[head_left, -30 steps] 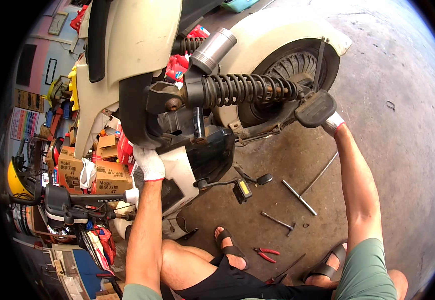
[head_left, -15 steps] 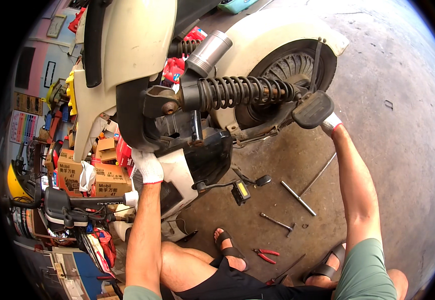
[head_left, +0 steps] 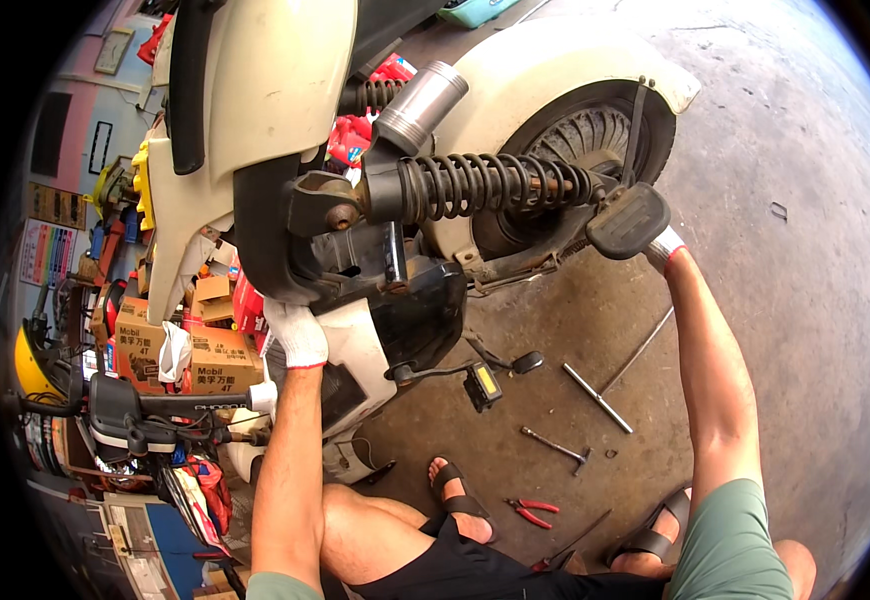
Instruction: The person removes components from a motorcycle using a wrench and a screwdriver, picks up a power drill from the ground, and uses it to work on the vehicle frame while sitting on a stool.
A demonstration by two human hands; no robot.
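Note:
A cream scooter or moped (head_left: 265, 120) with black parts fills the upper middle. Its coil-spring shock absorber (head_left: 495, 187) runs across toward the rear wheel (head_left: 580, 135). My left hand (head_left: 298, 335), in a white knit glove, rests against the body beneath a black curved part; its fingers are hidden under that edge. Behind a black footrest (head_left: 630, 222) at the wheel end, my right hand (head_left: 666, 248) reaches in, also gloved. The footrest and nearby parts cover its fingers, so its grip cannot be made out. A silver cylinder (head_left: 422, 107) stands above the spring.
On the concrete floor lie a long T-handle wrench (head_left: 598, 398), a smaller T-shaped tool (head_left: 555, 448), red-handled pliers (head_left: 532, 512) and a thin dark rod-like tool (head_left: 583, 535). Cardboard boxes (head_left: 223, 365) are stacked at left, near the handlebar (head_left: 195, 402). A black pedal (head_left: 527, 362) juts out below the body.

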